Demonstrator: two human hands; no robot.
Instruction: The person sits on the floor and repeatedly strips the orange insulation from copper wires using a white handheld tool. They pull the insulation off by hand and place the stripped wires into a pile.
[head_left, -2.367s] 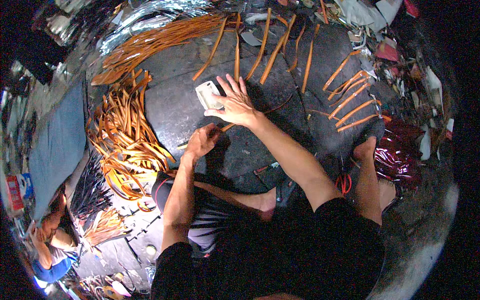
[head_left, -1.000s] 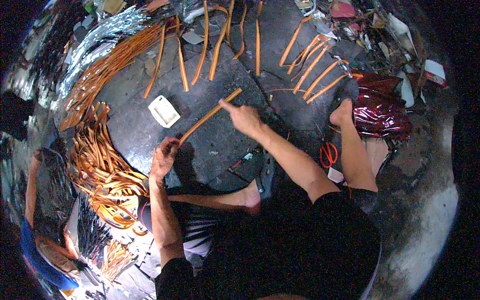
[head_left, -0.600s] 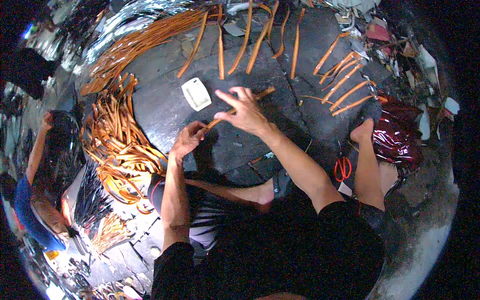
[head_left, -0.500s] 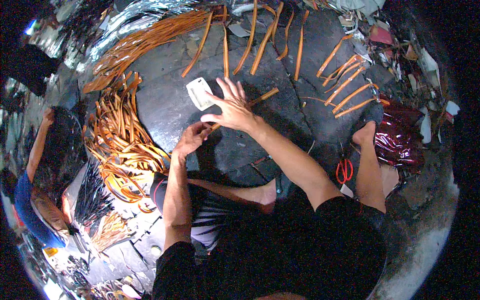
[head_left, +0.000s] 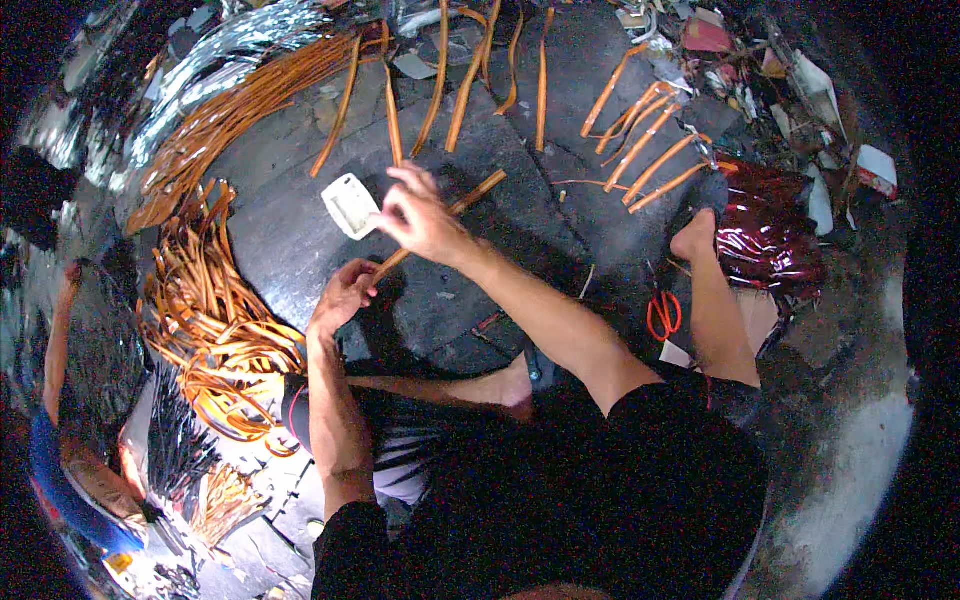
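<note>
A long flat orange-brown strip (head_left: 482, 190) slants up to the right from my left hand (head_left: 345, 295), whose fingers are closed on its near end. My right hand (head_left: 428, 222) hovers over the middle of this strip, fingers bent and apart, slightly blurred. Its thumb reaches the edge of a white rounded flat piece (head_left: 350, 207) with a small hole near one end; whether they touch is unclear. Beyond my hands, several similar strips (head_left: 398, 125) lie side by side on the dark floor.
At the left is a tangled heap of orange strips (head_left: 215, 310), below a long straight bundle (head_left: 235, 105). Red-handled scissors (head_left: 663, 316) lie near my right foot (head_left: 697, 235), beside dark red shiny sheeting (head_left: 765, 230). Another person's blue sleeve (head_left: 75, 490) shows at lower left. Scraps line the upper right.
My right hand's spread fingers have bent and drawn in near the white piece. My left hand still holds the strip. The whole view has shifted, moving floor items leftward.
</note>
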